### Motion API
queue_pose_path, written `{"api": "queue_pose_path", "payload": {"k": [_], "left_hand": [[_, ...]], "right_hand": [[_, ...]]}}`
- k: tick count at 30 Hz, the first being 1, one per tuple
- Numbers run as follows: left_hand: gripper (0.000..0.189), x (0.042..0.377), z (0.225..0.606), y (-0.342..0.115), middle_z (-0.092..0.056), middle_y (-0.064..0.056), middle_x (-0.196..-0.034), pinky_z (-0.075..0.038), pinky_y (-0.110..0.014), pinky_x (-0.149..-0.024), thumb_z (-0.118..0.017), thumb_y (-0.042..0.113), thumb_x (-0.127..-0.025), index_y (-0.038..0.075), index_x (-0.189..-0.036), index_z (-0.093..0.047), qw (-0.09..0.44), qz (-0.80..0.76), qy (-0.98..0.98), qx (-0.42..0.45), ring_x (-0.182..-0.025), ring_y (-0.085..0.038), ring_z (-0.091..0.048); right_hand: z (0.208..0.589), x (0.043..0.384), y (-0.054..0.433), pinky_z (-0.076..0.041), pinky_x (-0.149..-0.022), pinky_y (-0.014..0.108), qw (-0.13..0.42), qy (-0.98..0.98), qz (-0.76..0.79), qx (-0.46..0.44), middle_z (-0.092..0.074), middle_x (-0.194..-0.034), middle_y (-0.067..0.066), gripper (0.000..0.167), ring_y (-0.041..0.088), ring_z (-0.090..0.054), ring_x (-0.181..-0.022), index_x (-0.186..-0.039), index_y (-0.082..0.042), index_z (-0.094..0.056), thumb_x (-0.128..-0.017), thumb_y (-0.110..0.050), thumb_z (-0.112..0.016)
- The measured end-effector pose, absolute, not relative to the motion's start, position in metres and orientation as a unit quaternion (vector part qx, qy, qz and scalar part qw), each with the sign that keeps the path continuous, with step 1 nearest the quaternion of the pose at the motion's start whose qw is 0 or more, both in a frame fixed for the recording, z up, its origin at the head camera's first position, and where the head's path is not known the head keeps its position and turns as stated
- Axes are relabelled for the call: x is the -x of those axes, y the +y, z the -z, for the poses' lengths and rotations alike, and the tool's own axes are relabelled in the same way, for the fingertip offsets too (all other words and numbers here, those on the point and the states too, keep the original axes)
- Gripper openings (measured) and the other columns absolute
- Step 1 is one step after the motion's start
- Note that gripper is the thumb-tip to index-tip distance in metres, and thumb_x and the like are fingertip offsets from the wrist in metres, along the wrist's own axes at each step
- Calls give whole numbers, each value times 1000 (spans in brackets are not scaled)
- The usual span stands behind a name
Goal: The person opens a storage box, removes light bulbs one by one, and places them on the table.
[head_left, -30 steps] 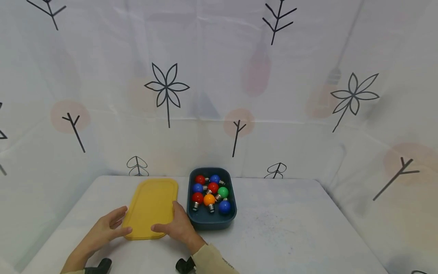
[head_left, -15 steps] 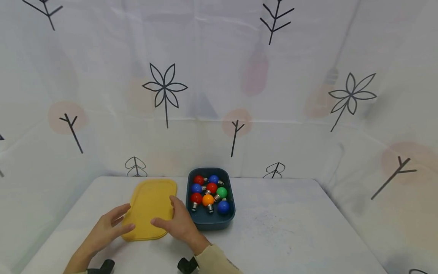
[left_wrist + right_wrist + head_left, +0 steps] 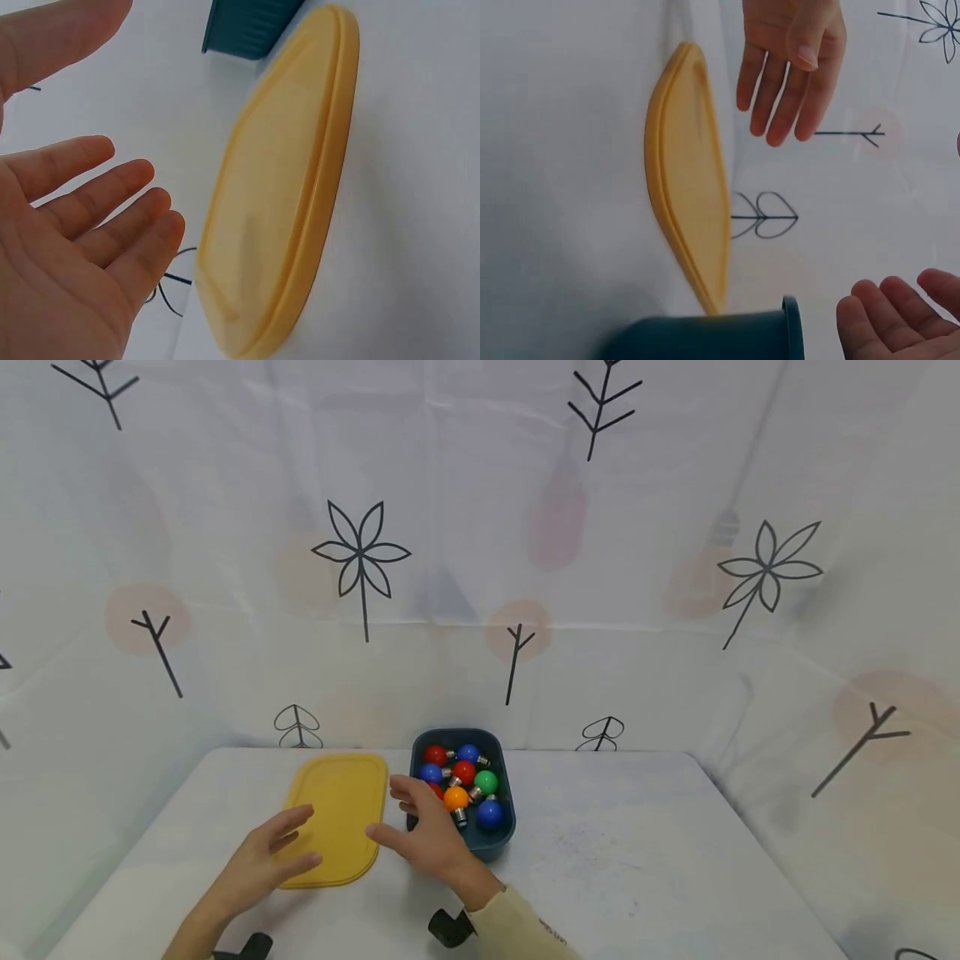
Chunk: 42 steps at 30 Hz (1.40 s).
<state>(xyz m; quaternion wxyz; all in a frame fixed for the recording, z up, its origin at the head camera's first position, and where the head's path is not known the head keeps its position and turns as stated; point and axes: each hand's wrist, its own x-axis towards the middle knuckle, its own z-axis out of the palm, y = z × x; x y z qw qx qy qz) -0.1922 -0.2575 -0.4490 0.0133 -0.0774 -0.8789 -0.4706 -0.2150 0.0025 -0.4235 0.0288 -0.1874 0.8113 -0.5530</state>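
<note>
A flat yellow plastic lid (image 3: 337, 814) lies on the white table, left of a dark teal bin (image 3: 510, 827). My left hand (image 3: 258, 864) hovers over the lid's near left part, fingers spread and holding nothing; the left wrist view shows the palm (image 3: 60, 255) apart from the lid. Over the bin's near left side, in the head view, is my right hand (image 3: 435, 839), its thumb and fingers apart and nothing between them. It hides part of a red bulb. Colored bulbs fill the bin, among them an orange bulb (image 3: 456, 798), a green bulb (image 3: 486, 782) and a blue bulb (image 3: 490, 814).
The white table (image 3: 615, 843) extends to the right of the bin. Behind it hangs a pale cloth backdrop (image 3: 450, 568) with black plant drawings. Dark wrist cameras (image 3: 450, 928) sit below the hands.
Both hands have come away from the lid's edges. The right hand has shifted right, over the bin's near left side; the left has shifted right over the lid. The lid stays in place.
</note>
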Motion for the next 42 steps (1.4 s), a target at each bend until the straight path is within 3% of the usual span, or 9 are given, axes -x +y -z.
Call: {"api": "queue_pose_path", "payload": {"k": [8,15,22,27,35,42], "left_hand": [[72,186,447,-236,-46,-19,-140,-42,-46,-102,-80,25,-78,0,-137,-46,44,484,-864,131,-127,-38,-45],[71,189,447,-212,-46,-13,-142,-42,-41,-103,-81,23,-77,7,-137,-47,27,509,-851,127,-128,-32,-46],[71,192,447,-183,-45,-10,-141,-43,-44,-103,-81,26,-77,11,-137,-47,3,525,-843,120,-126,-30,-47],[70,196,451,-164,-45,-5,-140,-43,-46,-103,-81,27,-76,18,-137,-47,-1,533,-839,111,-125,-29,-48],[76,207,462,-142,-44,-15,-137,-45,-47,-100,-80,29,-78,9,-141,-43,17,536,-832,142,-122,-34,-49],[79,212,467,-130,-42,-13,-140,-47,-45,-98,-81,24,-78,10,-144,-40,22,544,-829,130,-121,-32,-51]], "right_hand": [[425,220,41,-44,-101,48,-23,816,522,249,-52,-136,2,62,24,-51,-122,-137,-20,-48,-85,-41,-71],[431,231,71,-44,-101,50,-42,833,473,284,-48,-138,-1,62,26,-49,-123,-140,-20,-43,-87,-39,-69],[435,243,97,-46,-97,52,-42,846,440,298,-48,-136,3,63,29,-50,-118,-140,-18,-43,-86,-37,-71],[440,256,106,-49,-95,47,-38,852,415,317,-47,-136,9,65,30,-53,-112,-140,-11,-42,-86,-34,-71],[439,268,109,-49,-96,45,-8,869,385,312,-46,-135,9,64,29,-54,-111,-139,-7,-45,-86,-29,-73],[437,278,104,-52,-92,41,8,892,340,297,-51,-129,9,57,27,-57,-106,-132,-12,-54,-83,-31,-75]]}}
